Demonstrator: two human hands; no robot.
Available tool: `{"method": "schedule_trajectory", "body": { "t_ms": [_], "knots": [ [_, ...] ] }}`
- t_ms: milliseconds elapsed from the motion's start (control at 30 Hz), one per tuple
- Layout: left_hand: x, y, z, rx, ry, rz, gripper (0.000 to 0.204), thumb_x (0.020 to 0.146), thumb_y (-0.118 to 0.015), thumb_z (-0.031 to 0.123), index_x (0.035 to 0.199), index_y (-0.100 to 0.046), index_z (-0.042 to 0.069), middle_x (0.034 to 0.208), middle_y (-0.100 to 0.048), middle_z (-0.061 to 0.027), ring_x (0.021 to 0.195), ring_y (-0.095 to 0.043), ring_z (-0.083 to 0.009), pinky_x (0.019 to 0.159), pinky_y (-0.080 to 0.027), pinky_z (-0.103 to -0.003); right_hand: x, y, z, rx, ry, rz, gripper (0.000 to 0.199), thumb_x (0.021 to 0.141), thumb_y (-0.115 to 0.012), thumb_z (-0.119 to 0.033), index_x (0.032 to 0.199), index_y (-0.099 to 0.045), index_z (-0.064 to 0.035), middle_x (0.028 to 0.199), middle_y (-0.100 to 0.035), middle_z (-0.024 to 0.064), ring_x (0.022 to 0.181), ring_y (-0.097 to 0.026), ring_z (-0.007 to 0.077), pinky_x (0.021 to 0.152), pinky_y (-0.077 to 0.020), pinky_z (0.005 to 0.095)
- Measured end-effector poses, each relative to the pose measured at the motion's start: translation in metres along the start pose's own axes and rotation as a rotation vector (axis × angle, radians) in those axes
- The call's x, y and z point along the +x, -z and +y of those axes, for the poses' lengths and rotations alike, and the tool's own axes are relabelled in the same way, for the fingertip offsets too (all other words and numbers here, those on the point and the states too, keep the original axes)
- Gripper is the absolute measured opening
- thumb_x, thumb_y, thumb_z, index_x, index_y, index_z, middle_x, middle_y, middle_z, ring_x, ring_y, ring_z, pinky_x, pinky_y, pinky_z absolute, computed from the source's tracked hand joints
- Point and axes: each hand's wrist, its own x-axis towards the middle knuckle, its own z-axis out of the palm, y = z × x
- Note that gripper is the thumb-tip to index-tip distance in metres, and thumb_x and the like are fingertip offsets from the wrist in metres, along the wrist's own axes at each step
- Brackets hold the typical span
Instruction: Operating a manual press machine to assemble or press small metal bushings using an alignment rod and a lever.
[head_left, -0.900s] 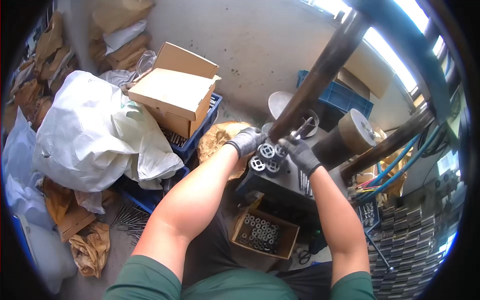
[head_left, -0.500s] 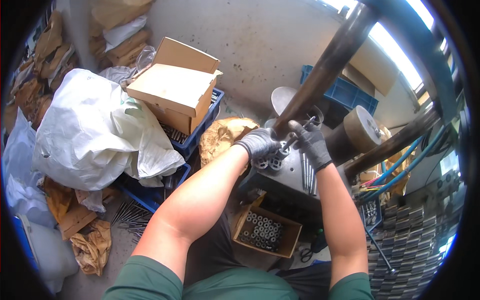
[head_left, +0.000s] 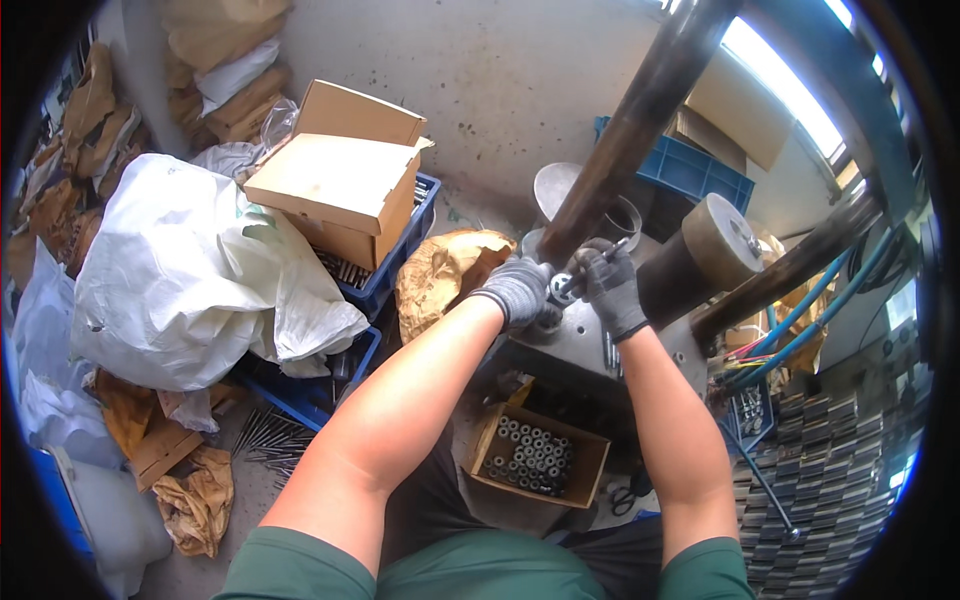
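Your left hand (head_left: 518,288) and right hand (head_left: 611,290) wear grey knit cloth gloves, matt. Ring part (head_left: 560,288) between them: bright metal. Machine block (head_left: 575,345): dull grey metal. Near box (head_left: 535,462): brown cardboard. Left sack (head_left: 190,280): white woven plastic, creased

The person is wearing a green short-sleeved shirt (head_left: 470,578), its sleeves ending at the upper arms and leaving both forearms bare. Dark trousers (head_left: 420,510) are showing below the shirt, between the arms. The left hand (head_left: 517,288) is wearing a grey knitted work glove with a darker coated palm and a ribbed cuff closing at the wrist. The right hand (head_left: 610,290) is wearing a matching grey glove, its fabric looking worn and smudged, its cuff also sitting snug at the wrist. Both gloves are covering the fingers completely.
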Motion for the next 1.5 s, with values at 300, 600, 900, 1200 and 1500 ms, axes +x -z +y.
{"method": "schedule_trajectory", "body": {
  "t_ms": [300, 600, 900, 1200, 1500],
  "knots": [
    [0.005, -0.001, -0.001, -0.078, 0.021, -0.094, 0.089, 0.071, -0.089, 0.043, 0.149, -0.058, 0.014, 0.158, -0.041, -0.0289, 0.139, -0.051, -0.0442, 0.117, -0.043, -0.045, -0.042, 0.013, 0.032, 0.173, 0.16, 0.076, 0.02, 0.103, -0.06, -0.017, 0.102, -0.07, 0.0011, 0.089, -0.073, 0.0097, 0.072, -0.071, 0.014, 0.061, -0.0585, 0.0273],
    [0.002, 0.002, -0.001, -0.148, 0.014, -0.096, 0.092, 0.067, -0.09, 0.045, 0.147, -0.061, 0.011, 0.156, -0.044, -0.0268, 0.141, -0.048, -0.0436, 0.119, -0.04, -0.043, -0.098, 0.025, 0.067, 0.422, 0.176, 0.128, 0.026, 0.107, -0.057, -0.019, 0.112, -0.069, 0.0024, 0.107, -0.073, 0.016, 0.088, -0.075, 0.0216, 0.08, -0.0635, 0.0344],
    [0.001, 0.01, 0.018, 0.243, -0.092, -0.056, 0.078, 0.073, -0.079, 0.042, 0.143, -0.062, 0.012, 0.146, -0.053, -0.027, 0.138, -0.051, -0.0396, 0.118, -0.041, -0.043, -0.188, 0.011, 0.072, 0.321, 0.278, 0.253, 0.021, 0.105, -0.056, -0.014, 0.114, -0.069, 0.0002, 0.115, -0.074, 0.0138, 0.101, -0.073, 0.0213, 0.094, -0.0562, 0.035],
    [-0.033, -0.033, 0.085, 0.384, -0.589, -0.045, 0.039, 0.08, -0.078, 0.023, 0.116, -0.07, 0.01, 0.105, -0.071, -0.0145, 0.104, -0.07, -0.0334, 0.097, -0.052, -0.045, -0.191, 0.031, 0.072, 0.828, 0.024, 0.249, 0.026, 0.106, -0.056, -0.018, 0.117, -0.069, 0.0027, 0.115, -0.073, 0.0187, 0.101, -0.074, 0.0257, 0.09, -0.0623, 0.0398],
    [-0.081, -0.027, 0.14, -0.196, -0.505, -0.129, 0.061, 0.074, -0.091, 0.03, 0.124, -0.069, 0.004, 0.106, -0.071, -0.0144, 0.102, -0.07, -0.0293, 0.093, -0.057, -0.04, -0.241, 0.108, 0.044, 1.059, -0.122, 0.159, 0.04, 0.102, -0.061, -0.035, 0.111, -0.069, 0.0031, 0.106, -0.074, 0.0206, 0.087, -0.076, 0.0292, 0.076, -0.0638, 0.0414]
  ]
}}
